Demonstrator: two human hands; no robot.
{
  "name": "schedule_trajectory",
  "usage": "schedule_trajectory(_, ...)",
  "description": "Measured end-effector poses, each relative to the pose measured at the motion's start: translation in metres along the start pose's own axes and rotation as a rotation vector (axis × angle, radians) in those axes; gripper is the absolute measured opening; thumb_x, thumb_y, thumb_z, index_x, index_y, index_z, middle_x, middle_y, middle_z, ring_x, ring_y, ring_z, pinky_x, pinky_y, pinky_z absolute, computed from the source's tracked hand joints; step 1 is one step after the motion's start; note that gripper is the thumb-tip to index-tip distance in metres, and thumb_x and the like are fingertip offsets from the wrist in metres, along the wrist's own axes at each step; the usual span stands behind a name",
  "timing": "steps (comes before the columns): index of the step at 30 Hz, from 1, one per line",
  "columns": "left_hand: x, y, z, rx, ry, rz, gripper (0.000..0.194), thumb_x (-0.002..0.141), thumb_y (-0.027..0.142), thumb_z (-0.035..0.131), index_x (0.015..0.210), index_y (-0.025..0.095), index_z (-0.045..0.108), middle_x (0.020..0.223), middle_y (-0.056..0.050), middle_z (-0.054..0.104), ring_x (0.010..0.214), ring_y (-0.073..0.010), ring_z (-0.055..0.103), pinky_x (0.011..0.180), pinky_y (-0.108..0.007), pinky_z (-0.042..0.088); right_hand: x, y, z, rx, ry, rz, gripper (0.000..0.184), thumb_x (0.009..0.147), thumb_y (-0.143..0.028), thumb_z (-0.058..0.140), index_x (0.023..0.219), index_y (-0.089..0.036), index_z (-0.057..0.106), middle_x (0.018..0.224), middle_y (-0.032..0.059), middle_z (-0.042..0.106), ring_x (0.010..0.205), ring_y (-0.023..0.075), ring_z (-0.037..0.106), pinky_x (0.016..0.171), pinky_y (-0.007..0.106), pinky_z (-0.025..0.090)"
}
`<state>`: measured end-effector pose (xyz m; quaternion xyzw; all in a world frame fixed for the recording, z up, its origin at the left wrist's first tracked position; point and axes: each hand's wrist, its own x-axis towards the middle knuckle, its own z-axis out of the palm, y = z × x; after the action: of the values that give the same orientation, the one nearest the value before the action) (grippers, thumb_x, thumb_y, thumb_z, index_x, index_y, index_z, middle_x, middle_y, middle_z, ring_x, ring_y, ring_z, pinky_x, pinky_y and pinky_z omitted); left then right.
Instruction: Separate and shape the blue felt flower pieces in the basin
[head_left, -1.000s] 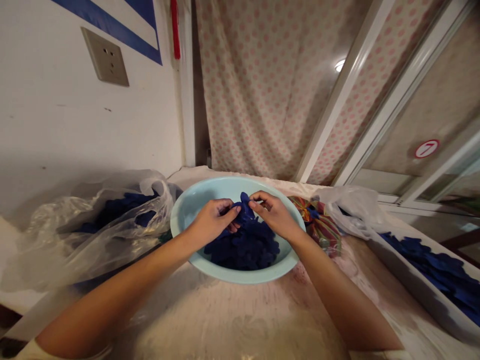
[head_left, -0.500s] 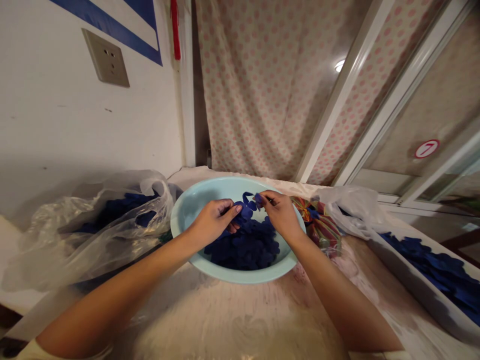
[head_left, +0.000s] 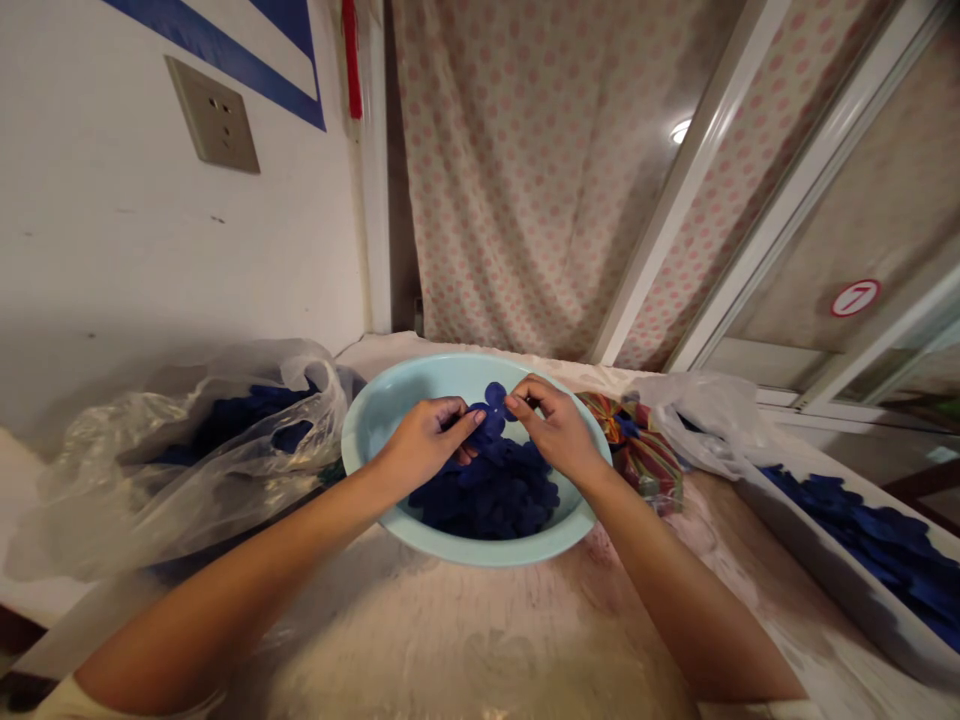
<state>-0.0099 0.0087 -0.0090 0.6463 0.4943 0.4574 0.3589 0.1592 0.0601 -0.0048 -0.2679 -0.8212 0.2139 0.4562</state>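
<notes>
Over a light-blue basin (head_left: 480, 552), my left hand (head_left: 427, 440) pinches a dark blue flower-shaped piece (head_left: 493, 412) between thumb and fingers. My right hand (head_left: 553, 425) is closed at the same piece's right edge, thumb and forefinger together on a petal; exactly how much they grip is partly hidden. Rounded petals of the piece point up and away from me. Below both hands, a heap of similar blue flower-shaped pieces (head_left: 499, 495) lies in the basin.
Left of the basin a clear plastic bag (head_left: 150, 500) holds more blue pieces. At right stand a striped, colourful bundle (head_left: 649, 450), another plastic bag (head_left: 709, 420) and a long white box (head_left: 825, 590) of blue pieces. A wall and a dotted curtain (head_left: 525, 180) close off the back.
The blue piece's upper part, bent and loose half a second ago, now lies spread with its petals showing. My right fingers have shifted slightly left; my left hand has stayed in place.
</notes>
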Motion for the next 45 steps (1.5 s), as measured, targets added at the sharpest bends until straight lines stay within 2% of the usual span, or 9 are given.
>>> schedule_trajectory(5, 0.000, 0.002, 0.000, -0.011, 0.015, -0.016, 0.027, 0.083, 0.029, 0.049, 0.060, 0.015, 0.045, 0.049, 0.004, 0.055, 0.044, -0.0077, 0.056, 0.045, -0.017, 0.044, 0.002, 0.015, -0.002, -0.118, 0.323, 0.130, 0.027, 0.084, -0.035, 0.048, 0.062, -0.020, 0.041, 0.058, -0.0034, 0.039, 0.056, 0.0116, 0.039, 0.055, 0.025, 0.032)
schedule_trajectory(7, 0.000, 0.000, 0.001, -0.034, 0.019, 0.003, 0.028, 0.084, 0.029, 0.048, 0.060, 0.016, 0.044, 0.048, 0.005, 0.052, 0.043, -0.0075, 0.056, 0.044, -0.016, 0.043, 0.002, 0.019, -0.002, -0.170, 0.365, 0.171, 0.019, 0.078, -0.033, 0.056, 0.070, -0.020, 0.045, 0.062, -0.0036, 0.041, 0.057, 0.0115, 0.041, 0.055, 0.024, 0.033)
schedule_trajectory(11, 0.001, -0.004, 0.000, -0.093, -0.002, 0.065, 0.027, 0.084, 0.035, 0.047, 0.066, 0.016, 0.045, 0.053, 0.006, 0.047, 0.044, -0.0074, 0.055, 0.044, -0.017, 0.045, 0.001, 0.012, 0.002, -0.103, 0.119, 0.061, 0.018, 0.078, -0.033, 0.057, 0.089, -0.019, 0.054, 0.078, 0.0016, 0.052, 0.073, 0.0139, 0.051, 0.060, 0.025, 0.040)
schedule_trajectory(15, 0.001, -0.007, 0.000, -0.125, -0.019, 0.087, 0.024, 0.083, 0.037, 0.047, 0.074, 0.015, 0.050, 0.061, 0.005, 0.047, 0.046, -0.0069, 0.055, 0.045, -0.018, 0.046, 0.000, 0.004, 0.005, -0.065, -0.088, -0.077, 0.006, 0.080, -0.025, 0.058, 0.079, -0.019, 0.061, 0.076, 0.0019, 0.057, 0.074, 0.0137, 0.054, 0.062, 0.025, 0.042)
schedule_trajectory(21, 0.003, -0.009, 0.002, -0.128, -0.051, 0.126, 0.021, 0.083, 0.034, 0.048, 0.090, 0.015, 0.053, 0.070, 0.003, 0.053, 0.049, -0.0067, 0.056, 0.049, -0.019, 0.048, 0.001, 0.005, 0.003, -0.101, 0.004, -0.068, 0.010, 0.081, -0.020, 0.057, 0.071, -0.018, 0.059, 0.070, 0.0008, 0.055, 0.068, 0.0134, 0.054, 0.064, 0.026, 0.042)
schedule_trajectory(31, 0.003, -0.011, 0.003, -0.133, -0.021, 0.068, 0.016, 0.080, 0.029, 0.051, 0.087, 0.015, 0.054, 0.073, 0.001, 0.059, 0.047, -0.0072, 0.057, 0.048, -0.019, 0.048, -0.002, 0.004, 0.001, -0.224, 0.113, -0.121, 0.012, 0.086, -0.020, 0.047, 0.075, -0.019, 0.050, 0.070, 0.0005, 0.053, 0.067, 0.0133, 0.050, 0.061, 0.025, 0.040)
schedule_trajectory(36, 0.003, -0.011, 0.002, -0.120, -0.052, 0.054, 0.015, 0.080, 0.029, 0.051, 0.083, 0.015, 0.054, 0.071, 0.002, 0.056, 0.047, -0.0063, 0.055, 0.047, -0.019, 0.047, -0.004, 0.001, 0.002, -0.209, -0.050, -0.252, 0.013, 0.080, -0.028, 0.058, 0.090, -0.020, 0.053, 0.090, 0.0053, 0.055, 0.087, 0.0179, 0.051, 0.071, 0.029, 0.043)
schedule_trajectory(41, 0.003, -0.012, 0.002, -0.060, -0.074, 0.088, 0.016, 0.080, 0.030, 0.051, 0.076, 0.015, 0.053, 0.066, 0.004, 0.050, 0.050, -0.0067, 0.053, 0.049, -0.019, 0.049, -0.003, 0.001, 0.004, -0.199, -0.087, -0.298, 0.006, 0.084, -0.020, 0.053, 0.078, -0.020, 0.053, 0.079, 0.0023, 0.052, 0.078, 0.0150, 0.050, 0.072, 0.029, 0.042)
schedule_trajectory(45, 0.001, -0.013, 0.002, -0.066, -0.071, 0.084, 0.017, 0.079, 0.031, 0.052, 0.072, 0.016, 0.050, 0.062, 0.005, 0.047, 0.050, -0.0076, 0.052, 0.046, -0.019, 0.049, -0.004, -0.001, 0.003, -0.191, -0.163, -0.274, 0.003, 0.085, -0.019, 0.050, 0.085, -0.020, 0.053, 0.083, 0.0032, 0.054, 0.083, 0.0158, 0.050, 0.073, 0.029, 0.042)
